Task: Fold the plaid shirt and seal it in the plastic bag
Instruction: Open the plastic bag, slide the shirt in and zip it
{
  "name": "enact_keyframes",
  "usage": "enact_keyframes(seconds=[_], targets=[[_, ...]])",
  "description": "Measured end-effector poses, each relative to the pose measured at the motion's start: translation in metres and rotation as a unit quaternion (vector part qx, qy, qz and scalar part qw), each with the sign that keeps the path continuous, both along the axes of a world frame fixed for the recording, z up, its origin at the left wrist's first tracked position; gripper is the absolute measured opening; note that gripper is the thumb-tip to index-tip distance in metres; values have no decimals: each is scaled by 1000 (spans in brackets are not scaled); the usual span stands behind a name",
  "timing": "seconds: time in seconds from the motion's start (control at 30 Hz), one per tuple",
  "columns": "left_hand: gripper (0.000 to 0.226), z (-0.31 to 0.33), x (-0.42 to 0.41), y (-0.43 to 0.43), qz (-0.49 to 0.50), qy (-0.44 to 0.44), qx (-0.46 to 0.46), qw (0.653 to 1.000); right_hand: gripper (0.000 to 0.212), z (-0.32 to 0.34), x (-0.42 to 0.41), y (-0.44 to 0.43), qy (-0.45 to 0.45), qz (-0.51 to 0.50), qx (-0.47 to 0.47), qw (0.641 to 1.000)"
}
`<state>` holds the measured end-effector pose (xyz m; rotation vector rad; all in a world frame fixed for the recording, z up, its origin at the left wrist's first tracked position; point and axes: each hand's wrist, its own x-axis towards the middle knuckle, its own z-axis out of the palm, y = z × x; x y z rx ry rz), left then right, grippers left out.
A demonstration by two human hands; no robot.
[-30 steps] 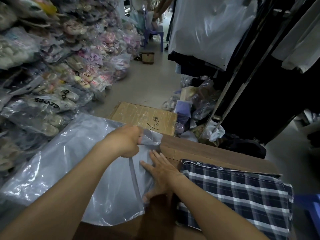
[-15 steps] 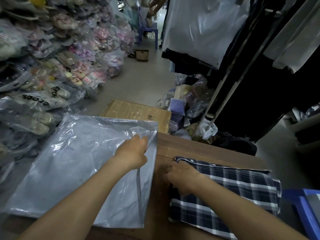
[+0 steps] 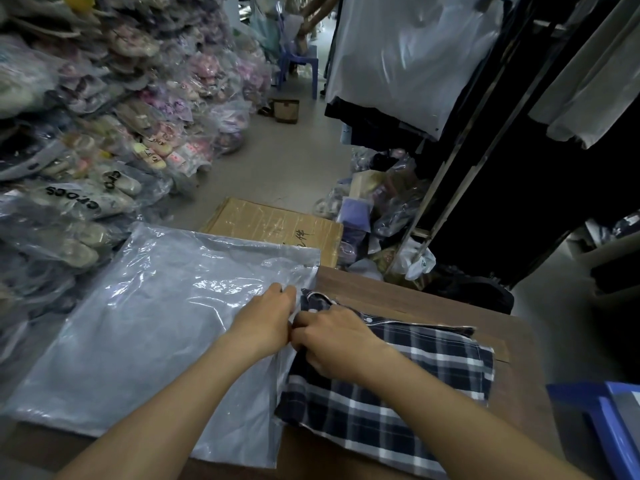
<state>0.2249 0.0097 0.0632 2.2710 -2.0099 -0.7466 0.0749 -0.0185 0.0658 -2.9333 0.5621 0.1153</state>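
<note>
A folded navy-and-white plaid shirt (image 3: 408, 396) lies on the brown wooden table (image 3: 433, 306), right of centre. A large clear plastic bag (image 3: 138, 327) lies flat to its left, with its open edge facing the shirt. My left hand (image 3: 263, 323) pinches the bag's upper layer at that opening. My right hand (image 3: 332, 344) grips the shirt's left end, which sits right at the bag's mouth. The two hands touch.
A taped cardboard box (image 3: 273, 226) stands behind the table. Bagged shoes (image 3: 104, 161) are piled high on the left. Hanging clothes on a rack (image 3: 485, 98) fill the right. A blue plastic crate (image 3: 609, 417) sits at the right edge.
My right hand left the bag, took hold of the shirt and slid it left up to the bag's mouth. My left hand kept hold of the bag's open edge.
</note>
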Motion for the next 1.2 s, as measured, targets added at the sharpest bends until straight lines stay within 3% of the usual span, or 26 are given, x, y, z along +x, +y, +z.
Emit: enact_keyframes(seconds=[0.13,0.33,0.47,0.63,0.8,0.9,1.0,1.1,1.2], targets=[[15,-5,8,3,37,39,-22,998,21,-28,-2,-3,-42,-24,58,997],[6,1,6,4,106,60,-125,985,21,-48,-1,0,-50,-17,63,997],[9,2,5,8,59,86,-85,991,19,-54,8,-12,-48,-23,37,998],[16,5,2,9,52,83,-84,992,40,-53,21,-27,-62,-121,-9,991],[10,3,-2,4,62,89,-100,989,22,-47,27,-5,-10,-113,124,986],[8,0,-4,2,82,91,-99,987,24,-47,7,-16,-81,-135,109,981],[12,-4,-5,1,73,91,-79,990,23,-48,-23,-36,-150,-259,64,952],[29,-9,-6,2,68,106,-67,990,51,-51,-58,-58,3,-394,102,913],[31,-11,-7,1,65,112,-53,990,56,-60,-79,-67,103,-423,137,890]])
